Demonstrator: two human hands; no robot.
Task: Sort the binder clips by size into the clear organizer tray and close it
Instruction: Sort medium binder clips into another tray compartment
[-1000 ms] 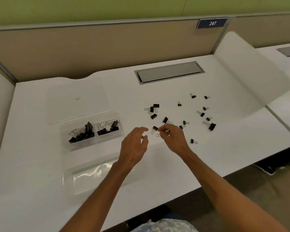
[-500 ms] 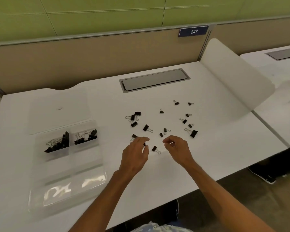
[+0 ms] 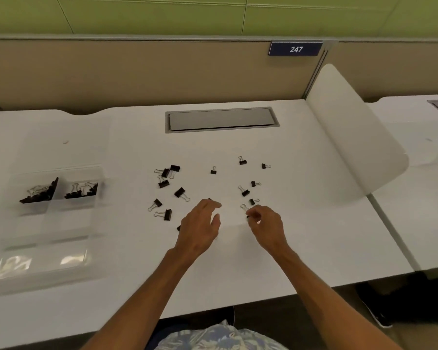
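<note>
The clear organizer tray (image 3: 61, 210) lies open at the left of the white desk. Its two far compartments hold black binder clips (image 3: 39, 194), and its lid (image 3: 41, 263) lies flat on the near side. Several loose binder clips (image 3: 180, 192) are scattered across the middle of the desk. My left hand (image 3: 202, 223) hovers over them with relaxed fingers and holds nothing I can see. It partly covers one clip at its fingertips and another by its wrist. My right hand (image 3: 266, 223) pinches a small clip (image 3: 244, 208) whose wire loop sticks out past the fingertips.
A grey cable hatch (image 3: 221, 119) is set into the far part of the desk. A curved white divider (image 3: 352, 137) rises at the right edge, with another desk behind it. The desk's near edge runs just below my forearms.
The view has swung, so the tray now sits farther left. My right hand moved right onto a clip lying at the right. My left hand slid forward over two small clips.
</note>
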